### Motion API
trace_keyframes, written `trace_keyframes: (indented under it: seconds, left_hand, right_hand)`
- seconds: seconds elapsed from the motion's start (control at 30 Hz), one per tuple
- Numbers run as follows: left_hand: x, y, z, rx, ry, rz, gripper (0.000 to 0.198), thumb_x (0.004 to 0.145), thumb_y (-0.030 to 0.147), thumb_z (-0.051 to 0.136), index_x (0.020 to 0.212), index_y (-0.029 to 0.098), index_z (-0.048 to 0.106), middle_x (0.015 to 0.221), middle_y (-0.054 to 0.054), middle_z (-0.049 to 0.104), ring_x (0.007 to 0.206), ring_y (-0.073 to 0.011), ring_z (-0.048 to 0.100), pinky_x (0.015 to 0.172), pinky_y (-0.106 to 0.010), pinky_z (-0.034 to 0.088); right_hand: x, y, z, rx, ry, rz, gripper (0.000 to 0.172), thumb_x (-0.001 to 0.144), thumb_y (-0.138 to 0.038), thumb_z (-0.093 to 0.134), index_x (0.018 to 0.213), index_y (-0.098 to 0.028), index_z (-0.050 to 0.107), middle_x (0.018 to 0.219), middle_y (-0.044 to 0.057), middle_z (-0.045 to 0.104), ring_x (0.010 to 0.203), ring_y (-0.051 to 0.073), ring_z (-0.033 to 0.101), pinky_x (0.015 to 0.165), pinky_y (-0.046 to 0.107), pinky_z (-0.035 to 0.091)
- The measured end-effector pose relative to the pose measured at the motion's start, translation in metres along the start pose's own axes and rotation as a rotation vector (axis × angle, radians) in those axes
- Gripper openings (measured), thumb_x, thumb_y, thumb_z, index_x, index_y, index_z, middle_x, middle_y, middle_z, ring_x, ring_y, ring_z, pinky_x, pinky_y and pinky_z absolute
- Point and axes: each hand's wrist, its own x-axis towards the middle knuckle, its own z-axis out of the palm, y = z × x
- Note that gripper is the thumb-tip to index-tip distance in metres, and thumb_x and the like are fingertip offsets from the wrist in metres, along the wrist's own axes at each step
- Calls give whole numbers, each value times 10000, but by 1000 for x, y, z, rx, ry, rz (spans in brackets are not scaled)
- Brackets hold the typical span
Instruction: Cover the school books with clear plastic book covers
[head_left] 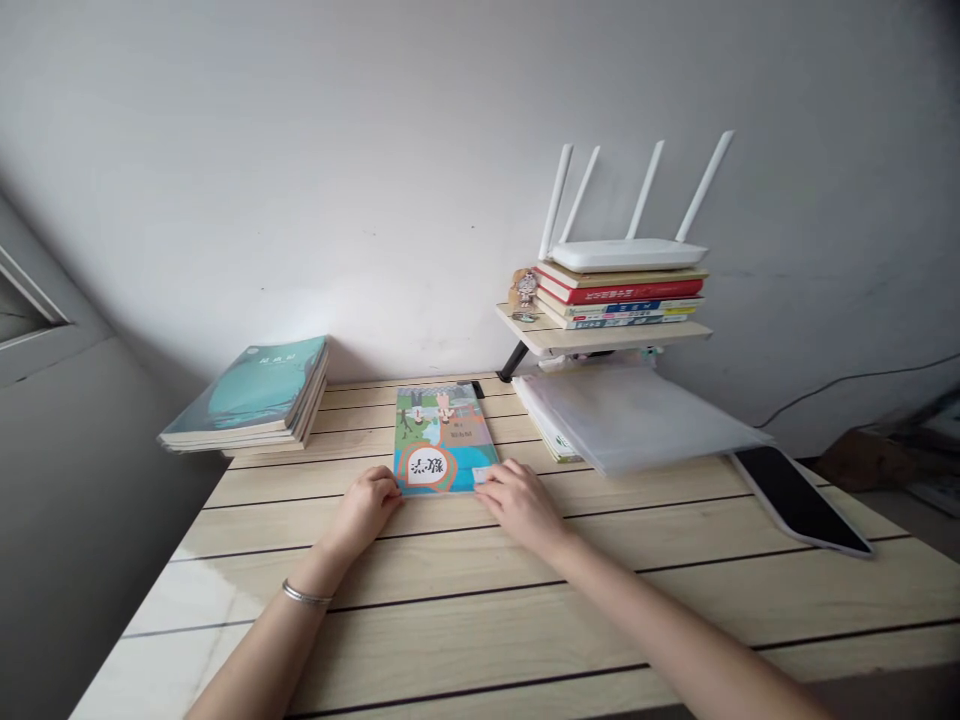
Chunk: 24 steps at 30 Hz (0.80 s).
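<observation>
A colourful math textbook (444, 437) lies on the table, its cover print upside down to me. My left hand (369, 508) has its fingers closed at the book's near left corner. At the near right corner, the fingers of my right hand (519, 500) are closed on the edge. A small white patch (482, 475) shows on the cover beside those fingertips. My thumbs are mostly hidden. A small black object (478, 390) pokes out at the book's far right corner.
Stacked books (247, 390) stand at the left edge. On the right, a raised shelf (600, 338) bears books (622, 297) and a white router (630, 254). Translucent folders (645, 415) and a phone (799, 498) lie below it. A wall rises behind the table (450, 640).
</observation>
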Motion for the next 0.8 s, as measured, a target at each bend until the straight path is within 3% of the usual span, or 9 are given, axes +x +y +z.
trace_keyframes:
  seconds: [0.23,0.33,0.4,0.47,0.53,0.63,0.8]
  left_hand:
    - [-2,3,-2,-149,11,-180,106,715,170,619,610,178,629,845,-44,602,731,-135,597,687,-227,483]
    - [9,14,-8,-295,15,-453,123,724,271,630,674,160,613,874,-61,618,721,-140,622,662,-230,497]
    - [21,20,-14,-392,-4,-679,148,763,297,592,763,149,591,826,-61,644,678,-136,635,628,-232,503]
    - [36,22,-18,-456,-41,-807,152,793,282,550,816,134,571,742,-54,656,625,-133,640,587,-230,505]
    - [49,20,-20,-464,-76,-842,147,793,262,543,784,118,569,651,-49,643,586,-138,637,558,-233,504]
    - [64,15,-20,-410,-106,-890,141,751,244,580,698,114,573,504,-33,573,531,-171,620,513,-262,490]
    - [70,10,-20,-287,-73,-840,64,626,154,650,661,147,597,443,-23,546,553,-226,622,507,-288,461]
  right_hand:
    - [-27,47,-5,297,49,223,198,823,-262,551,702,-217,700,799,54,613,776,188,556,733,317,445]
    - [-13,53,-4,495,72,375,189,810,-309,535,744,-196,671,799,52,646,741,177,593,696,294,464]
    - [5,55,-4,592,60,555,163,786,-323,559,791,-187,649,812,55,673,762,181,617,717,291,471]
    - [26,54,-2,673,-7,734,169,762,-342,593,793,-180,630,803,59,689,735,183,639,687,288,484]
    - [44,51,3,736,-93,833,194,738,-371,626,745,-177,617,733,53,689,640,181,645,596,279,491]
    - [61,43,9,788,-175,848,232,711,-379,663,633,-178,578,601,25,657,523,165,618,487,258,480]
    - [59,28,11,864,-332,851,279,694,-339,704,568,-173,518,560,28,638,492,130,597,460,229,487]
